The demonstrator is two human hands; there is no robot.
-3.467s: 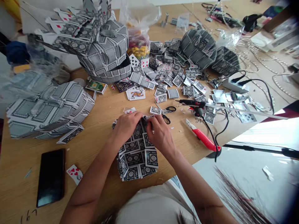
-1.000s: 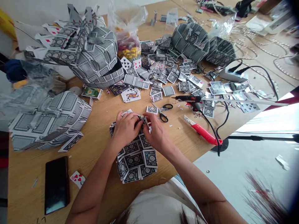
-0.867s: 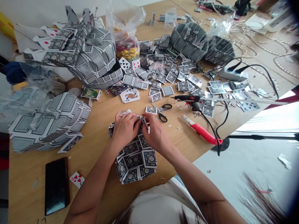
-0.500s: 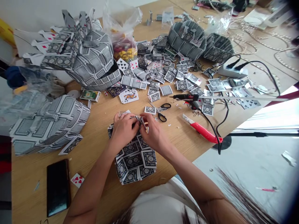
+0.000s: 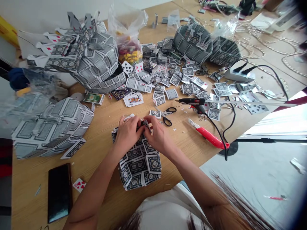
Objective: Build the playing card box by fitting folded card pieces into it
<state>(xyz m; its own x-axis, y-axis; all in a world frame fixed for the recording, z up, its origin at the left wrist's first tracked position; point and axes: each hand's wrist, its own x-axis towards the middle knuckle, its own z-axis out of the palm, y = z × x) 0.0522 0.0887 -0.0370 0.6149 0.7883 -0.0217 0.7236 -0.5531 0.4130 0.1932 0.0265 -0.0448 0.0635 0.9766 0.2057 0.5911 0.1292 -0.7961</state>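
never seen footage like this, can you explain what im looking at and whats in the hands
There is no machine here: a camera on a person's head looks forward and down at their own bare hands, and all the pictures come from it. The left hand and right hand pinch a small card piece at the far edge of a shape built from patterned playing cards. On the wooden table lie a phone, scissors, a glue gun, a red-handled cutter and many loose cards. Larger card-built shapes stand around.
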